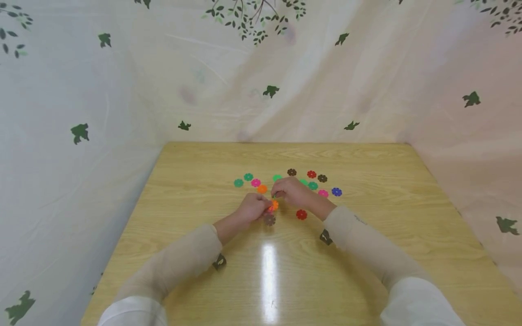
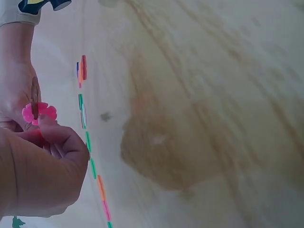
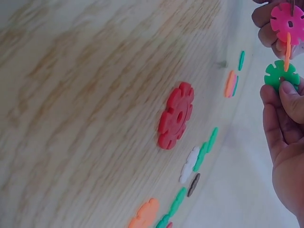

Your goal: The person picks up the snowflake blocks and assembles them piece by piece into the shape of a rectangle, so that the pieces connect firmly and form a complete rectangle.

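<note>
My left hand point(image 1: 254, 206) pinches a pink flower-shaped plastic disc point(image 2: 46, 112) between thumb and fingers. A brown disc point(image 2: 34, 97) stands edge-on against the pink one, and an orange disc point(image 3: 288, 50) is joined to it on the other side. With thumb and fingertips, my right hand point(image 1: 291, 190) grips a green disc point(image 3: 278, 75) whose edge meets the orange disc. Both hands are close together above the table. Just below the left hand in the head view is a greyish-brown disc point(image 1: 269, 220).
Loose discs lie around the hands on the wooden table point(image 1: 204, 172): a red one point(image 1: 301, 214) by the right wrist, a blue one point(image 1: 336, 192) at the right, a teal one point(image 1: 238, 183) at the left, several more behind. A patterned cloth point(image 1: 228, 113) surrounds the table.
</note>
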{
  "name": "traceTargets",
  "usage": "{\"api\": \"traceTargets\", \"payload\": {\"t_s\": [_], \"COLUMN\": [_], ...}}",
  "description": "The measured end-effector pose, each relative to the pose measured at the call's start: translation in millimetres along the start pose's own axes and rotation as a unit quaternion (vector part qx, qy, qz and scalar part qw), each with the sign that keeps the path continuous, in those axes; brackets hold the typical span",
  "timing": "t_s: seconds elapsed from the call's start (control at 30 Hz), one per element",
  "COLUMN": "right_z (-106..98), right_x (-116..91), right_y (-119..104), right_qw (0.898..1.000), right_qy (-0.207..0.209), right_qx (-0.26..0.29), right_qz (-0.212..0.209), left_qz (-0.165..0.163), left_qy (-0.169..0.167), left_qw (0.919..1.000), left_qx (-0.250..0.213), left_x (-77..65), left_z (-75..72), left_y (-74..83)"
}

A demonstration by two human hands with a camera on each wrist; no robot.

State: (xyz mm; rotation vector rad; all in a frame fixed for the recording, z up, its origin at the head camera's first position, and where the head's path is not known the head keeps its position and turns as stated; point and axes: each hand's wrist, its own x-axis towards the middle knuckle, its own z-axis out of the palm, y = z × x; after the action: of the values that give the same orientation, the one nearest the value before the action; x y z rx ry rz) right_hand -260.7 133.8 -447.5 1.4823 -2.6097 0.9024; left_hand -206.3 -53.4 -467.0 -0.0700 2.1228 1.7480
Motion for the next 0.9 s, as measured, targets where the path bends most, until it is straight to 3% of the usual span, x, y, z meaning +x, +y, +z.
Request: {"api": "traceTargets", "payload": {"t_s": [0.3, 0.67, 0.9], "right_z": [-2, 4, 2], "right_x": [-3, -8, -12], "right_y": [-3, -2, -7], "right_qw": [1.0, 1.0, 0.999], "right_qy": [0.006, 0.001, 0.004], "right_qx": [0.0, -0.011, -0.032], "right_qz": [-0.002, 0.0, -0.032], "left_qz": [0.01, 0.009, 0.002], "left_qy": [0.04, 0.043, 0.041], "left_qw": [0.9991, 0.9984, 0.9976], "left_qx": [0.014, 0.036, 0.055], "left_x": [-0.2, -1.1, -3.7], "left_z": [8.2, 11.0, 12.7], "left_y": [-0.1, -1.9, 1.4]}}
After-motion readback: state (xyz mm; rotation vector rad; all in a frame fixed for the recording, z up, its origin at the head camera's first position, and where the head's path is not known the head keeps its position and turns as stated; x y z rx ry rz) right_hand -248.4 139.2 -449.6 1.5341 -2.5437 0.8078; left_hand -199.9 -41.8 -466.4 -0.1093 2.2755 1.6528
